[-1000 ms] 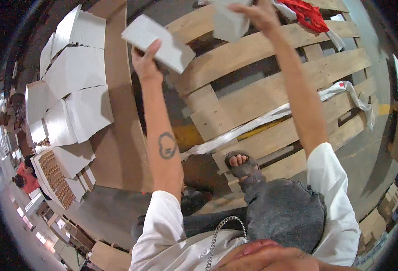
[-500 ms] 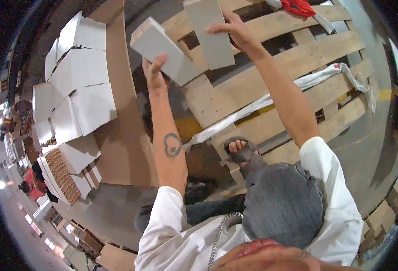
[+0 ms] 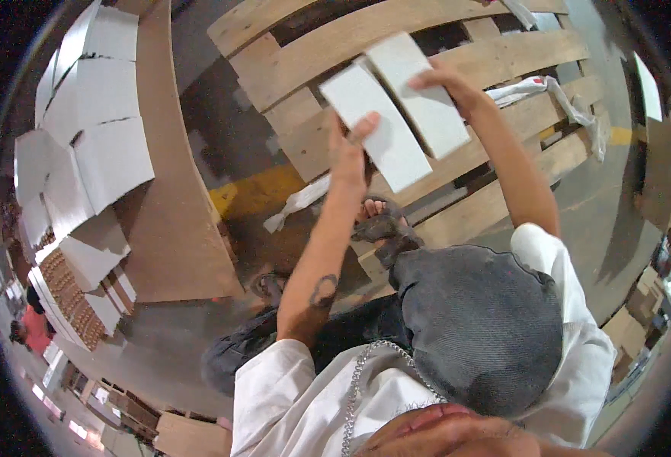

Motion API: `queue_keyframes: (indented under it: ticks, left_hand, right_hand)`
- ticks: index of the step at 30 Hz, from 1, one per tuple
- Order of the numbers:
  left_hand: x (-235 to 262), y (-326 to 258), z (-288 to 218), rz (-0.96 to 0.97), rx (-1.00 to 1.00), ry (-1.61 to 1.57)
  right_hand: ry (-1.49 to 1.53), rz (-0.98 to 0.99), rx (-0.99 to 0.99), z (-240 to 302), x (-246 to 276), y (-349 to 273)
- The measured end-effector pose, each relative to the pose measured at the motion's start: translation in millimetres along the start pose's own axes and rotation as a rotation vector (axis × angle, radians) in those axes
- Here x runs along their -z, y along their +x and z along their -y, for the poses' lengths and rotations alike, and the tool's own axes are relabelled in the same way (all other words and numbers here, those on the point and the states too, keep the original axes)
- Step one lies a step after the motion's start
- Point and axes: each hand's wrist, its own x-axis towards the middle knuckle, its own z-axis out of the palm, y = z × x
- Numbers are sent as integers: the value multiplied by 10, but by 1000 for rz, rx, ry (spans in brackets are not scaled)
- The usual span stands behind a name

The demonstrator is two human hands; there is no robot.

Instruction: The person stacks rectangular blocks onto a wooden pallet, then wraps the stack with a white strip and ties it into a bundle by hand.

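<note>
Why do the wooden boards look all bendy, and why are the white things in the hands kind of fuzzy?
In the head view, the fisheye lens curves the wooden pallet slats toward the dark round rim; the two white flat pieces, one in the left hand and one under the right hand, look motion-smeared; the floor beside the pallet is dim.

Two white cartons (image 3: 377, 126), one pallet (image 3: 305, 53)

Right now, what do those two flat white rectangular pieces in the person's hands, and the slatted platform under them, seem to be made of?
The two flat white rectangular pieces, one in the left hand and one in the right hand, look like matte cardboard or paperboard: thin, stiff, no gloss. Blur leaves it open. The slatted platform looks like unfinished wood: pale planks with visible grain and gaps.
</note>
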Motion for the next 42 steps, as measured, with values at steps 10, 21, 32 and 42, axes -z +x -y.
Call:
queue_keyframes:
  ticks: [10, 21, 32, 42]
  left_hand:
    - [31, -118, 583, 58, 101, 57]
    - [27, -99, 936, -31, -67, 280]
    - [-23, -101, 1116, -90, 14, 41]
    - [580, -148, 829, 87, 83, 826]
  right_hand:
    - [271, -228, -115, -396, 199, -808]
    - [5, -256, -256, -830, 179, -480]
    - [-575, -228, -285, -646, 120, -510]
    - [-711, -455, -79, -555, 396, -83]
